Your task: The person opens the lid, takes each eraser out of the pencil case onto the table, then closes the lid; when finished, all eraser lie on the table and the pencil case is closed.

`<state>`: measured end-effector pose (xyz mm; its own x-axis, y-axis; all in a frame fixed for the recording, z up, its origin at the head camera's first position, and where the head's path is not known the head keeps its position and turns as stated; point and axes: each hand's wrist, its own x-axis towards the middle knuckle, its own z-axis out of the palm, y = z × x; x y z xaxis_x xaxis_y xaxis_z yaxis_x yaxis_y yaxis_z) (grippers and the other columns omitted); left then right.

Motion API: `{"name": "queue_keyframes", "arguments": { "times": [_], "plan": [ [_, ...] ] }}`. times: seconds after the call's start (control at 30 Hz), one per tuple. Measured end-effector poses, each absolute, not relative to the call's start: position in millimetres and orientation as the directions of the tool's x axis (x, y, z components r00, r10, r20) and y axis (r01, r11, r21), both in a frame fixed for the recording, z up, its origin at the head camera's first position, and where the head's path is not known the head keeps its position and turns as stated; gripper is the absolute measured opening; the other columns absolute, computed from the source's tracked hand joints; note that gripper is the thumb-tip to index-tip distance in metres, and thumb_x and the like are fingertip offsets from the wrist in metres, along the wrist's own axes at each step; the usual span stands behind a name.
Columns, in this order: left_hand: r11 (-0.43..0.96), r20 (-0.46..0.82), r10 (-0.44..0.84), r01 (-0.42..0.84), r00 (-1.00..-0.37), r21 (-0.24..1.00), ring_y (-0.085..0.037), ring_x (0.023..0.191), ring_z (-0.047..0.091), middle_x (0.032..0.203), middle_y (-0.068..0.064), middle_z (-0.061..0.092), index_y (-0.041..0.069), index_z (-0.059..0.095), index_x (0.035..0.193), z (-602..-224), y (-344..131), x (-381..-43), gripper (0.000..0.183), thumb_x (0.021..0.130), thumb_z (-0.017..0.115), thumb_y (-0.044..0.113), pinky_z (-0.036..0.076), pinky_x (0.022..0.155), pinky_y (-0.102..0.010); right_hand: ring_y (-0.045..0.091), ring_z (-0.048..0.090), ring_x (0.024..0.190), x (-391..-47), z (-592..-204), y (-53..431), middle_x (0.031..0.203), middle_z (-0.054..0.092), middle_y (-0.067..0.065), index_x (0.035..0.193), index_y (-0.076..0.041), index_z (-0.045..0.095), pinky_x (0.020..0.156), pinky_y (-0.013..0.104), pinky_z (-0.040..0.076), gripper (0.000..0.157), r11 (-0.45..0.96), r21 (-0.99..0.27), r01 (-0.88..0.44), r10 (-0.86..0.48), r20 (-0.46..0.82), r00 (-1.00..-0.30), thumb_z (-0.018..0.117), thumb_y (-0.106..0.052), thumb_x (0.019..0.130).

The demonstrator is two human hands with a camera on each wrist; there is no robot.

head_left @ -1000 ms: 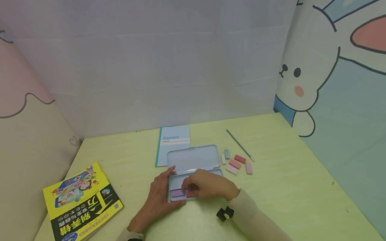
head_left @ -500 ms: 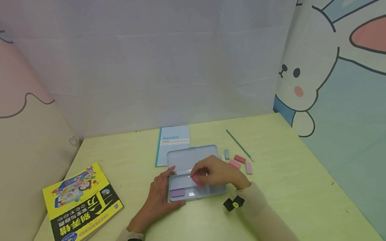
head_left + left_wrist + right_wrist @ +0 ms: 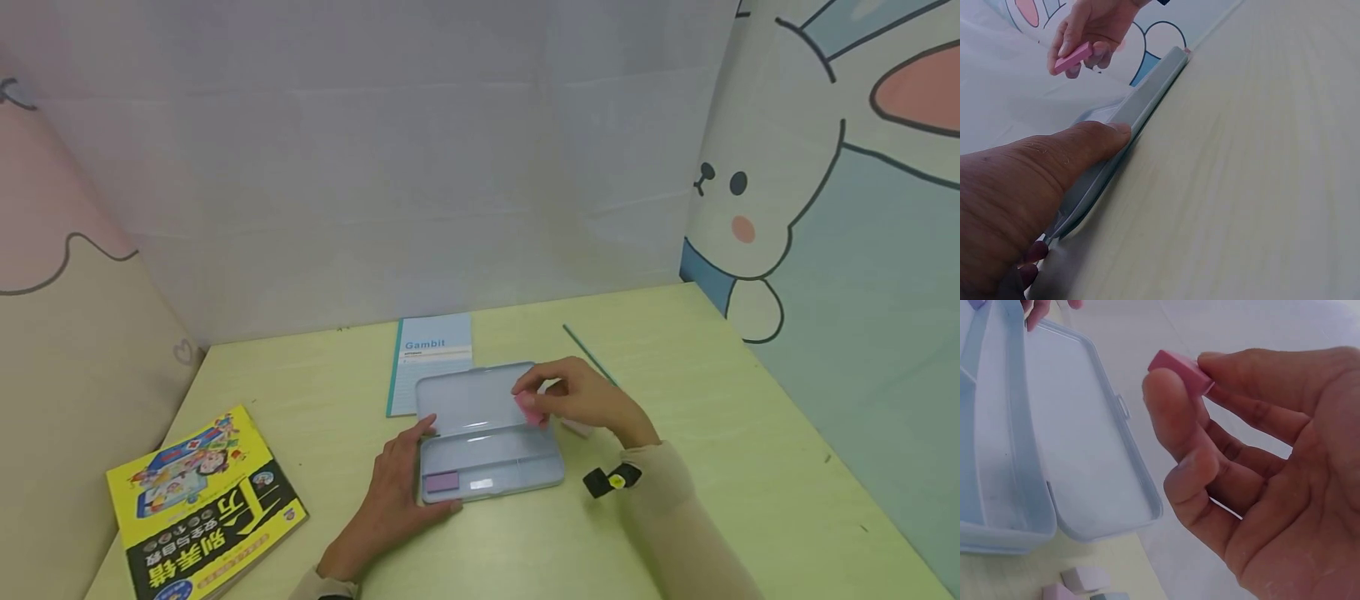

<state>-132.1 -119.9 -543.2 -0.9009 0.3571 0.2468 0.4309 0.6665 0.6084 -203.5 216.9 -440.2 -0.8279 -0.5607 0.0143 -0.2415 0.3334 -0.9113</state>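
Observation:
A pale blue pencil case [image 3: 491, 443] lies with its lid [image 3: 465, 396] folded back on the table. My left hand [image 3: 397, 492] holds its left end, the thumb along the front wall and the other fingers round the side. One purple eraser [image 3: 442, 482] lies in the front left compartment. Above the right part of the lid, my right hand [image 3: 588, 402] pinches a pink eraser [image 3: 1182, 370] between thumb and fingertips. A pale pink eraser [image 3: 576, 427] shows under that hand, which hides the other loose ones in the head view.
Behind the lid lies a notebook [image 3: 435, 342] marked "Gambit". A green pencil [image 3: 588, 354] is partly covered by the right hand. A yellow and black book [image 3: 206, 504] lies at the left. The right wrist view shows a white eraser [image 3: 1087, 578] beside the case.
My right hand has lifted the pink eraser out of the case's front compartment and carried it right and back, over the lid. The left hand stays in place on the case.

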Motion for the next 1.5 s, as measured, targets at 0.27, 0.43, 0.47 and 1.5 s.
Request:
{"name": "queue_keyframes", "arguments": {
  "times": [0.27,0.43,0.47,1.5],
  "plan": [
    [0.666,0.234,0.351,0.418,-0.907,0.618,-0.024,0.137,0.05,0.153,0.005,0.053,0.032,0.025,0.169,-543,-120,-132,0.127,0.068,0.101,0.044,0.039,0.111,-0.051,0.038,0.075,0.084,-210,-442,244,0.117,0.071,0.016,0.134,-0.004,0.07,0.079,0.037,0.063,0.034,0.38,-0.899,-0.216,-0.401,0.05,-0.915,0.067,-0.004,0.101],
    [0.672,0.223,0.349,0.41,-0.91,0.617,-0.024,0.138,0.05,0.153,0.005,0.052,0.033,0.025,0.169,-543,-120,-133,0.126,0.068,0.101,0.045,0.04,0.111,-0.052,0.038,0.073,0.087,-214,-448,258,0.119,0.071,0.02,0.138,-0.008,0.068,0.075,0.03,0.06,0.034,0.449,-0.873,-0.189,-0.238,0.087,-0.967,0.066,-0.01,0.105],
    [0.672,0.223,0.35,0.41,-0.91,0.617,-0.024,0.138,0.05,0.153,0.005,0.052,0.033,0.025,0.169,-543,-120,-133,0.126,0.068,0.101,0.044,0.04,0.111,-0.052,0.036,0.073,0.087,-214,-450,260,0.12,0.071,0.021,0.139,-0.008,0.067,0.074,0.03,0.059,0.034,0.453,-0.874,-0.176,-0.202,0.091,-0.975,0.066,-0.01,0.105],
    [0.676,0.23,0.365,0.427,-0.902,0.601,-0.026,0.14,0.048,0.16,0.002,0.05,0.026,0.036,0.165,-542,-120,-132,0.117,0.069,0.101,0.041,0.04,0.109,-0.052,0.014,0.064,0.07,-226,-490,271,0.124,0.073,0.024,0.133,-0.005,0.071,0.058,0.025,0.05,0.03,0.573,-0.818,0.056,-0.015,-0.079,-0.997,0.067,-0.014,0.105]
  ]
}}
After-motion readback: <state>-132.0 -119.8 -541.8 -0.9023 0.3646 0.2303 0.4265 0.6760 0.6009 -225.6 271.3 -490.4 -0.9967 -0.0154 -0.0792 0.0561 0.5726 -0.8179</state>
